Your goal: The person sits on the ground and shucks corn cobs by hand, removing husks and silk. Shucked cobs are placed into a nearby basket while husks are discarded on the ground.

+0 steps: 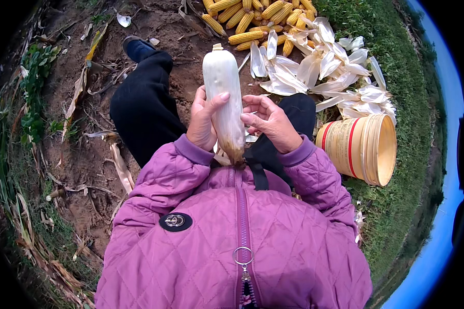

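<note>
An ear of corn in its pale husk point(225, 83) stands nearly upright before my chest, its stub end up and its brown tip down by the jacket zip. My left hand point(205, 117) is wrapped round its left side, the thumb lying across the husk. At its right edge is my right hand point(270, 123), fingers curled, thumb and fingertips close to the husk; whether they pinch it I cannot tell. Beyond the held ear lies a heap of husked yellow corn cobs point(247, 36), and stripped husks point(324, 71) are piled to the right of them.
A cream plastic bucket with red bands point(338, 148) lies on its side by my right knee, mouth facing right. Dry stalks and leaves point(120, 166) are scattered on the bare soil at the left, near green plants point(36, 92). Grass point(402, 162) runs along the right.
</note>
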